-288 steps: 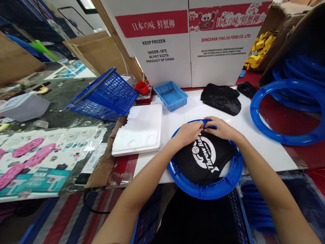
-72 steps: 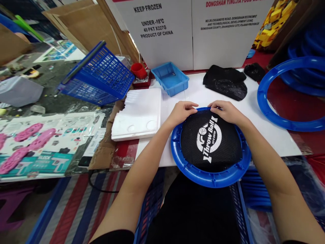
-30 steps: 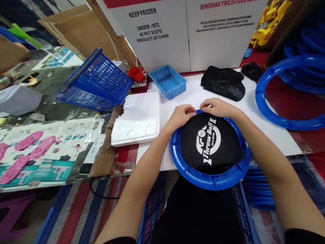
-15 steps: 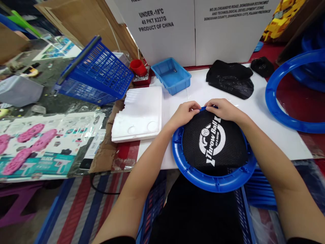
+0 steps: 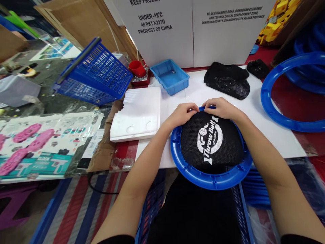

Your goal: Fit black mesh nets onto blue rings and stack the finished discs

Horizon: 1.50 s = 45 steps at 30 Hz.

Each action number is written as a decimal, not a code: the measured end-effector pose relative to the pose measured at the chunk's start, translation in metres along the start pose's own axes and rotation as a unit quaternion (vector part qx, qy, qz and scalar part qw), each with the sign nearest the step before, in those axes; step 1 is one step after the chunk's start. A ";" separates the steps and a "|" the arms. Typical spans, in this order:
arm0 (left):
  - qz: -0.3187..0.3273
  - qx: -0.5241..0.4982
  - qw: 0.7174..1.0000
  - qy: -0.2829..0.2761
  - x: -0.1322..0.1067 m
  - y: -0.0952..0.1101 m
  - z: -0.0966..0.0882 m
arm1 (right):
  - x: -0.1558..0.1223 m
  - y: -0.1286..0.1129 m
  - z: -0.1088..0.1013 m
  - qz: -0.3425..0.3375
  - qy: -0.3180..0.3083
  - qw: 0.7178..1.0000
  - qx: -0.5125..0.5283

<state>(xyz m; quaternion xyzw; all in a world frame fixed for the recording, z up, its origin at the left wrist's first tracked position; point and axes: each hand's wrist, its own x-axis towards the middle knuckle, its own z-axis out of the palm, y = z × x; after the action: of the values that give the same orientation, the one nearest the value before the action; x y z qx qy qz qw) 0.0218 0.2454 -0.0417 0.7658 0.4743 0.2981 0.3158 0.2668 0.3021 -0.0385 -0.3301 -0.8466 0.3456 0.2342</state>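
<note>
A blue plastic ring point(image 5: 214, 183) rests at the near edge of the white work surface, over my lap. Black mesh fabric point(image 5: 231, 145) with a white "Throw Ball" print spans its inside; close to me, its edge lies loosely inside the ring. My left hand point(image 5: 182, 114) is closed on the far side of the ring, thumb and fingers pinched where mesh meets rim. Right beside it, my right hand point(image 5: 221, 107) pinches the same rim. The fingertips nearly meet, and exactly what lies between them is partly hidden.
Black mesh pieces point(image 5: 225, 81) lie beyond my hands. A blue tray point(image 5: 175, 81), a white foam block point(image 5: 137, 118), a red cup point(image 5: 137, 68) and a tilted blue basket point(image 5: 96, 74) stand left. Another blue ring point(image 5: 266, 98) is right. A white carton point(image 5: 167, 44) walls the back.
The view has shifted slightly, so most things appear a little further left. My hands keep their pinch at the far rim, with hardly any finger movement.
</note>
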 end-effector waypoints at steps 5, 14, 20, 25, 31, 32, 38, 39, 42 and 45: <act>0.076 0.080 0.994 -0.007 0.000 -0.001 0.002 | 0.007 0.004 0.003 -0.010 0.011 1.000 -0.021; 0.055 0.142 0.988 -0.010 -0.005 0.007 0.001 | 0.005 0.007 0.005 0.019 0.030 0.999 0.017; 0.023 0.089 0.996 0.005 -0.008 0.010 0.002 | 0.001 0.003 0.008 0.014 0.038 0.999 0.015; 0.012 0.118 0.993 0.009 -0.008 0.014 0.006 | -0.002 0.008 -0.008 0.034 0.061 0.996 0.058; -0.027 0.206 0.978 0.034 -0.011 0.022 0.009 | -0.030 0.020 -0.057 0.094 0.045 0.994 0.041; -0.038 0.228 0.972 0.044 -0.012 0.022 0.009 | -0.035 0.021 -0.063 0.101 0.046 0.993 0.047; -0.106 0.313 0.940 0.084 -0.016 0.025 0.006 | -0.046 0.014 -0.077 0.097 0.008 0.992 0.080; -0.119 0.323 0.935 0.086 -0.016 0.027 0.005 | -0.045 0.012 -0.076 0.095 -0.015 0.993 0.065; -0.154 0.340 0.924 0.082 -0.018 0.032 0.002 | -0.042 0.012 -0.073 0.093 -0.053 0.994 -0.002; -0.164 0.331 0.926 0.074 -0.021 0.035 -0.003 | -0.042 0.017 -0.073 0.103 -0.047 0.993 -0.037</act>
<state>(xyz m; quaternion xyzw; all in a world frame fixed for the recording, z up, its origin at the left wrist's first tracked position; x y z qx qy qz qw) 0.0309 0.2144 -0.0166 0.7141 0.6870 0.1237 0.0527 0.3475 0.3125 -0.0112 -0.4077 -0.8300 0.3519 0.1450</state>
